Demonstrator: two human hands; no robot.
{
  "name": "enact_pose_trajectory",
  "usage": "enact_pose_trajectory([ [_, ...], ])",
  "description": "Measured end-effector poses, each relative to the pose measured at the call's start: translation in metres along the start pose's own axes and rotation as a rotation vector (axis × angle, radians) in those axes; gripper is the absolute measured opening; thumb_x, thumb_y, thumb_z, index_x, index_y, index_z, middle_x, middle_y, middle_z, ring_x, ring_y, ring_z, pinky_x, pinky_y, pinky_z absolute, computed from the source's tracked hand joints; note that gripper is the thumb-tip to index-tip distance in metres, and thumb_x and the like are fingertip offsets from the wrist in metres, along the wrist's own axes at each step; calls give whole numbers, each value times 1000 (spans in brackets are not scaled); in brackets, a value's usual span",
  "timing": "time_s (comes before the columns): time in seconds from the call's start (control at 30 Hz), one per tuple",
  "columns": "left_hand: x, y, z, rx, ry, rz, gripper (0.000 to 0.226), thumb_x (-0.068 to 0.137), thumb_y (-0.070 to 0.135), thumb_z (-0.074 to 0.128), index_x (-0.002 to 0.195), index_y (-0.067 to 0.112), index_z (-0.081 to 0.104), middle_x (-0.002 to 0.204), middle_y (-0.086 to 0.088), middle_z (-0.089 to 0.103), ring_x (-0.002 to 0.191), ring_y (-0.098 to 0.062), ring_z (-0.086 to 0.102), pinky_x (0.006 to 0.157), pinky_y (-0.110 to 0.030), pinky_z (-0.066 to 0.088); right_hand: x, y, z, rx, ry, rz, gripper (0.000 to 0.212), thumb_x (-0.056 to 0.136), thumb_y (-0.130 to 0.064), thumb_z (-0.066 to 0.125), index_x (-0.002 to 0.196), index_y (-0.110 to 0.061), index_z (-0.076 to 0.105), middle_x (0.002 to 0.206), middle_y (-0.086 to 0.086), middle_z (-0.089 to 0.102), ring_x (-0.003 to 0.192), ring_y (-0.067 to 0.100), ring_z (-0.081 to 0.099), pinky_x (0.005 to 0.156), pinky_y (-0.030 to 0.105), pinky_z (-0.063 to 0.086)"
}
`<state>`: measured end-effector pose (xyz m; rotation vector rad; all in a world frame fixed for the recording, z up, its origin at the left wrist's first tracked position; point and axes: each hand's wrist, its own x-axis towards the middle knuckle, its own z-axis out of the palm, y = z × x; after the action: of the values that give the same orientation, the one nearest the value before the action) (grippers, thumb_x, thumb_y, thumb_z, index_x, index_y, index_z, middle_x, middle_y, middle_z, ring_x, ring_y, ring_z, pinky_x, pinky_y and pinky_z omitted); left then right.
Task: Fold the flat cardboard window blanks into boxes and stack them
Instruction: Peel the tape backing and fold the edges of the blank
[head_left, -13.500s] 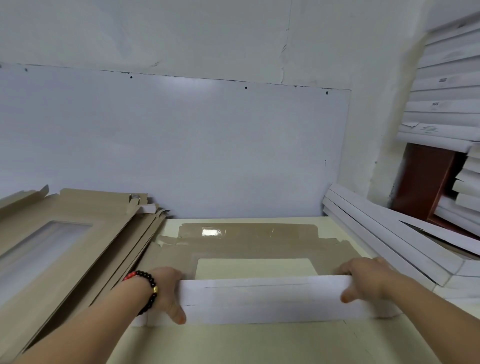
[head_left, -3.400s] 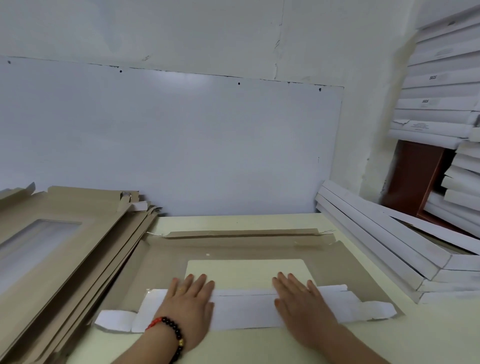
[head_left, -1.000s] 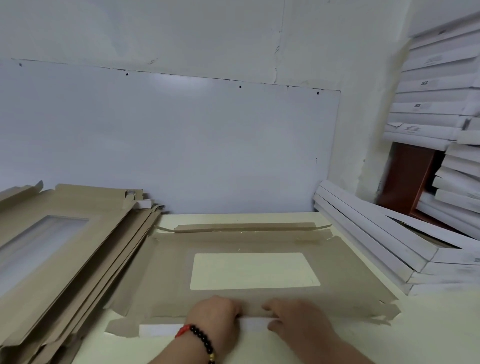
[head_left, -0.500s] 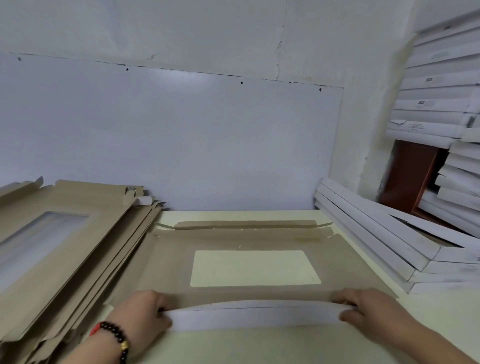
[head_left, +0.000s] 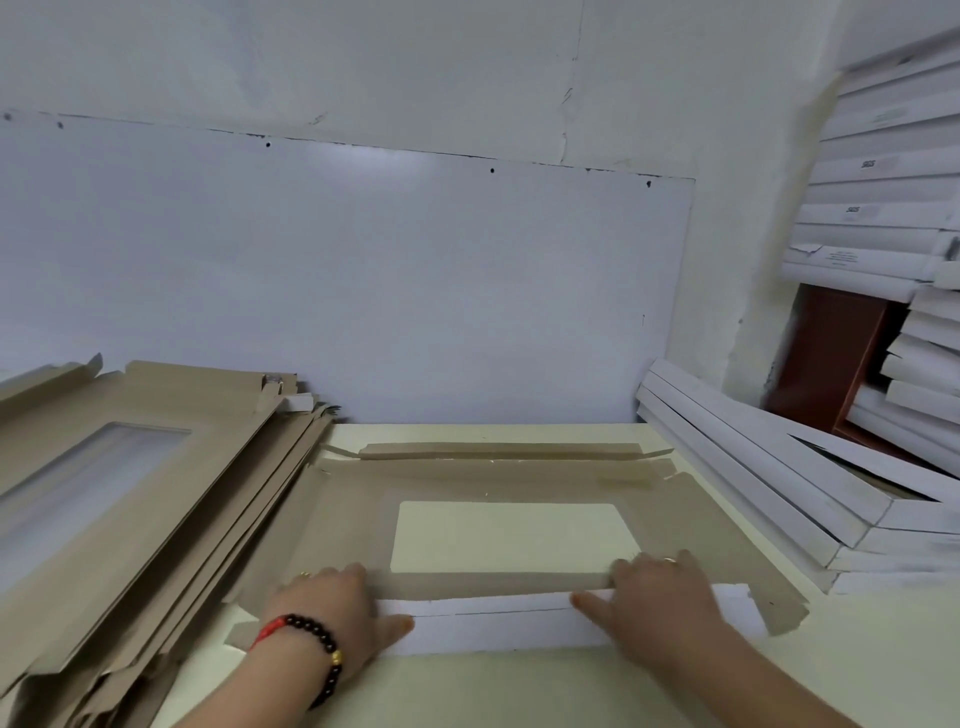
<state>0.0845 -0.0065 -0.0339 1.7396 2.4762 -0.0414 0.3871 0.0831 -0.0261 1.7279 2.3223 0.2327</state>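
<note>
Both hands (head_left: 332, 608) grip blank's (head_left: 337, 525) near flap (head_left: 493, 621).

White wall (head_left: 415, 62), cracked; glossy white panel (head_left: 363, 286) fixed below, catching light glare. Cream tabletop (head_left: 519, 691). Reddish-brown cabinet (head_left: 831, 358) right.

A brown window blank (head_left: 519, 486) is lying flat on the table (head_left: 519, 691). Both hands, left (head_left: 332, 605) and right (head_left: 657, 597), are gripping its near flap (head_left: 493, 626), white side up. More blanks (head_left: 130, 499) are leaning left of it, with boxes (head_left: 769, 483) stacked right of it.
</note>
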Motion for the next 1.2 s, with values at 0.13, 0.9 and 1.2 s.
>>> enact_pose_trajectory([
  [0.13, 10, 41, 5, 110, 56, 72, 76, 74, 83, 25, 123, 28, 48, 129, 0, 51, 120, -24, 43, 97, -42, 30, 3, -69, -3, 193, 122, -111, 61, 98, -53, 15, 146, -20, 31, 148, 3, 38, 137, 22, 33, 113, 56, 2],
  [0.9, 11, -1, 44, 6, 146, 23, 58, 96, 54, 7, 151, 36, 4, 161, 3, -7, 147, -25, -13, 118, -46, -6, 0, 16, 53, 257, 95, 11, 56, 101, -44, 11, 153, -33, -7, 158, -16, -16, 147, 7, -11, 117, 41, -4],
  [1.2, 18, -39, 45, -5, 168, -98, 59, 95, 56, 6, 151, 39, 2, 161, 7, -3, 147, -26, -13, 118, -47, -6, -4, 76, 62, 286, 68, 175, 52, 102, -45, 11, 151, -41, -7, 158, -20, -11, 147, 6, -6, 117, 43, -1],
])
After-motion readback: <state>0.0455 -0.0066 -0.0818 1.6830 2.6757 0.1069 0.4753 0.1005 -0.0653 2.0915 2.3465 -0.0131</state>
